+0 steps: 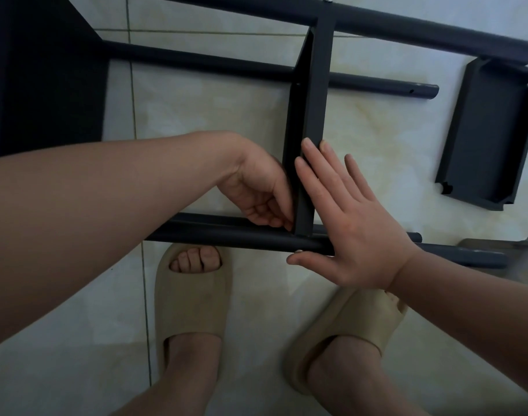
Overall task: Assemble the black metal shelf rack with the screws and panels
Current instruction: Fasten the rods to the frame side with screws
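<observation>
Four straight fingers (319, 175) of the right hand (352, 229) lie flat against the side of the middle panel (312, 109), and the thumb stretches along the near tube (214, 235). It is an open, bracing hand that grips nothing. Across the panel, the fingers of the left hand (256, 190) curl in at the corner where panel meets tube. Whether they pinch a screw there cannot be told.

The rack lies on its side on the floor (214, 115), filling the upper and middle frame. The task looks roughly half done. A dark panel (46, 70) at upper left seems already fitted between the tubes. The middle one appears fastened at its far end, with a screw head (326, 0) showing at top centre on the far tube (421, 31). Its near end is probably the joint in hand. A loose panel (491, 136) lies at right, well apart from the frame and not yet mounted — and an open hole (411, 92) near the end of the middle tube (211, 63) waits for it.

The tubes are round and matte black, and look smooth. The panels are thin sheet metal shaped into shallow trays with folded rims and notched corners. The tiles are pale, glossy and faintly marbled, with thin grout lines. Two beige, soft-looking slippers (190, 295) stand at lower centre.
</observation>
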